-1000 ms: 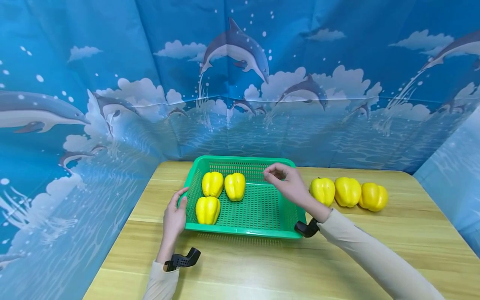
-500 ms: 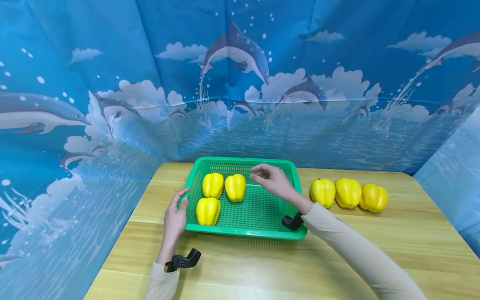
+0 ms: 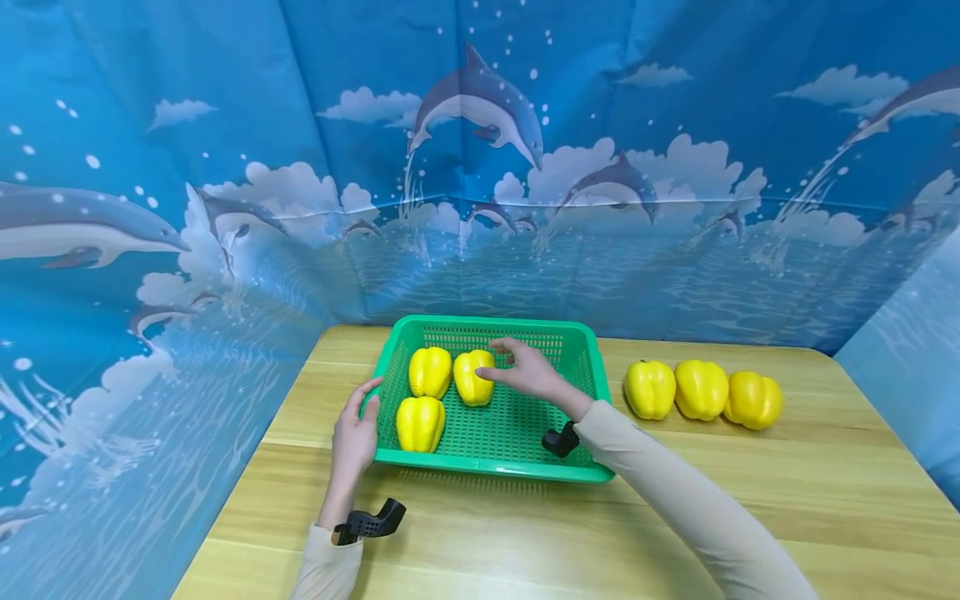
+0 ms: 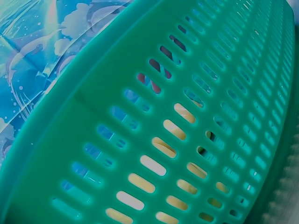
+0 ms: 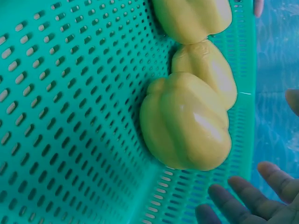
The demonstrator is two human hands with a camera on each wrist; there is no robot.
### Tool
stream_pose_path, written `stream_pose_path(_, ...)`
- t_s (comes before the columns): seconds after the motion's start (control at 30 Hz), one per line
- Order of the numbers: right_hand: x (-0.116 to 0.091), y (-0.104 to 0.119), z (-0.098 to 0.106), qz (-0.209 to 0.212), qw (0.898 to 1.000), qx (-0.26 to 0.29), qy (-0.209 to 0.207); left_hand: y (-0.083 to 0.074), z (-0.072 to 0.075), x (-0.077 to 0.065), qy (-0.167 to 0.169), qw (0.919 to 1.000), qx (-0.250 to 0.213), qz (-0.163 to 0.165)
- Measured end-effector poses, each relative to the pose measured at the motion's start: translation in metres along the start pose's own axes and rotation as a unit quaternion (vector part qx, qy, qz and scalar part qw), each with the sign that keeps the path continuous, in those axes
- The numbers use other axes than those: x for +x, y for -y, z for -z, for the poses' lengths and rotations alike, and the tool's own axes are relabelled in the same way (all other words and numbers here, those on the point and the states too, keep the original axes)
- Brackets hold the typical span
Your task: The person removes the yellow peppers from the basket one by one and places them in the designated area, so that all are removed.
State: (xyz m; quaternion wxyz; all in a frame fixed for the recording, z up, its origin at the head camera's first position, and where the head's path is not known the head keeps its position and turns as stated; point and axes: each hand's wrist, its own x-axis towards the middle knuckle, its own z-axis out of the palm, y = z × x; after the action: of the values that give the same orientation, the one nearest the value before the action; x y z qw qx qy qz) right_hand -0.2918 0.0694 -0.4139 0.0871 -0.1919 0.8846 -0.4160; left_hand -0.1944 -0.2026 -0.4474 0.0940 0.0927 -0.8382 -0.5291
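A green slotted plastic basket (image 3: 495, 471) holds three yellow bell peppers: one at the back left (image 3: 431, 372), one at the front left (image 3: 420, 425) and one to the right of the back pepper (image 3: 471, 387). My right hand (image 3: 528, 372) hovers over the basket beside that last pepper, thumb and fingers apart. The right wrist view has its spread fingers (image 5: 252, 198) clear of the nearest pepper (image 5: 187, 126). At the basket's left rim, my left hand (image 3: 352, 437) rests its fairly straight fingers. The basket wall (image 4: 107, 88) fills the left wrist view, yellow showing through its slots.
Three more yellow bell peppers, left (image 3: 650, 389), middle (image 3: 701, 389) and right (image 3: 753, 400), stand in a row right of the basket on the wooden table (image 3: 465, 550). A blue dolphin-print curtain (image 3: 480, 250) hangs behind the table.
My right hand has moved left across the basket toward the peppers inside, its thumb and fingers spreading apart. My left hand stays at the left rim, and the peppers keep their places.
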Motion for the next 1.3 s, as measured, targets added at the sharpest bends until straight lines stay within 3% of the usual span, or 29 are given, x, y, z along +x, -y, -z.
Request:
stream_pose_path(0.77,0.025,-0.006,-0.038,-0.088,0.995,-0.054,0.007,-0.002,0.0,-0.001,-0.005,1.0,0.004,-0.002)
stream_pose_path(0.97,0.03,-0.008,-0.046,-0.123,0.992,-0.038,0.004,-0.002,-0.002,-0.002,0.003,1.0,-0.003,0.006)
stream_pose_path(1.3,0.036,-0.006,-0.051,-0.134,0.987,-0.086,0.0,-0.002,-0.001,-0.001,-0.002,1.0,0.003,0.001)
